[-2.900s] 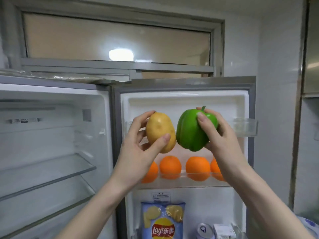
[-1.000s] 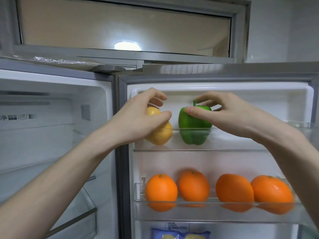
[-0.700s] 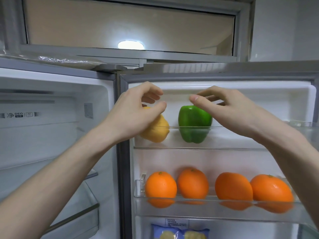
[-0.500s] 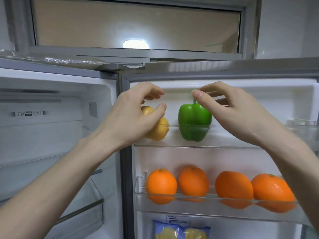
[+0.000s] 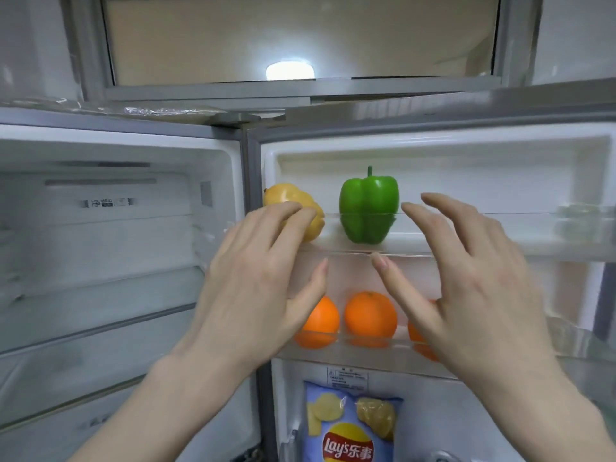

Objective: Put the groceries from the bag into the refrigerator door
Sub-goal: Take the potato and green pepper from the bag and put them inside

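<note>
Both hands are now coming away from the top door shelf (image 5: 466, 248), where half a second ago they were still hovering over the produce. The left hand (image 5: 253, 291) is spreading open with straight fingers, holding nothing, its fingertips passing in front of the potato (image 5: 300, 201); whether they are still brushing it cannot be told. The right hand (image 5: 466, 288) is likewise opening wide and empty, at about 4 o'clock from the green pepper (image 5: 368, 205). The potato is lying at the shelf's 9 o'clock end, leaning against the door's inner wall, and the pepper is standing upright just beside it, at its 3 o'clock. Judging from this, both items are delivered and the hands are free to go back for more.

The shelf's clear front rail is crossing the pepper at mid-height, keeping both pieces in. From the pepper toward 3 o'clock the shelf is lying open, with only a blurred clear object at its far end. Below, at 6 o'clock, the oranges (image 5: 370, 315) are filling their shelf, and the chip bag (image 5: 350, 428) is sitting lower again.
</note>
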Demonstrator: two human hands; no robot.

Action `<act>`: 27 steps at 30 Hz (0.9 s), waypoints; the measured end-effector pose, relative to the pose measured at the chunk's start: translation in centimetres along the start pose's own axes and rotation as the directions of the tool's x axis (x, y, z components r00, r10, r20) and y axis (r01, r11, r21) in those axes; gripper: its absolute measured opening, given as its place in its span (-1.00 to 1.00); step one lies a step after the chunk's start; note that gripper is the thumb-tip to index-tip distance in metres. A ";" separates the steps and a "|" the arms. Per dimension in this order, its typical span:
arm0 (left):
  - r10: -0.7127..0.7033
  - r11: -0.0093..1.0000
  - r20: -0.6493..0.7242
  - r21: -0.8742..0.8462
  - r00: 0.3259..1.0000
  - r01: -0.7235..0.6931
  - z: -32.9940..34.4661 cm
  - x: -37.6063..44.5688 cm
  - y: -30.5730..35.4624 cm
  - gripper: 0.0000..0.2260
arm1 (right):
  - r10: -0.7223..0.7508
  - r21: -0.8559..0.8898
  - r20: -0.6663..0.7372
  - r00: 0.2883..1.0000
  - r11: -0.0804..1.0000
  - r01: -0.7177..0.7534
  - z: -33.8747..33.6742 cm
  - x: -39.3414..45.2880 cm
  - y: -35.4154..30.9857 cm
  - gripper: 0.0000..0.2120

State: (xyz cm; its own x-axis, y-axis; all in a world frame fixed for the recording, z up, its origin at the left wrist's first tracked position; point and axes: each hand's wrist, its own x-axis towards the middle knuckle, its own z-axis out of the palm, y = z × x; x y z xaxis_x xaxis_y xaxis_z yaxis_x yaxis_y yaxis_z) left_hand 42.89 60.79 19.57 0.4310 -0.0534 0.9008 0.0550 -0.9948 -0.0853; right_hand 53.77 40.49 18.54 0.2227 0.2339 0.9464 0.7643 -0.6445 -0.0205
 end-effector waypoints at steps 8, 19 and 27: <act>-0.060 0.998 0.107 0.006 0.992 0.059 -1.8 -7.1 3.0 -0.50 | 0.013 -0.068 0.128 0.992 0.998 -0.004 -3.0 -8.4 -1.1 -0.37; -0.167 0.984 0.194 -0.029 0.967 0.176 -2.2 -16.4 8.1 -0.46 | 0.002 -0.132 0.227 0.974 0.991 0.028 -8.5 -16.4 -0.8 -0.25; -0.187 0.977 0.199 -0.067 0.962 0.203 -2.1 -18.1 14.3 -0.50 | 0.069 -0.167 0.306 0.950 0.986 -0.018 -12.9 -19.9 3.0 -0.24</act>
State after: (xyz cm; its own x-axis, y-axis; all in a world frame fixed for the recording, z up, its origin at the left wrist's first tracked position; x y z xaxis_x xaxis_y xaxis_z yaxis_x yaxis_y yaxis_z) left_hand 33.95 47.36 2.95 0.5832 0.1515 0.7981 0.0807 -0.9884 0.1286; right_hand 43.78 24.51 3.80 0.4493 0.4005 0.7986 0.6481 -0.7613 0.0172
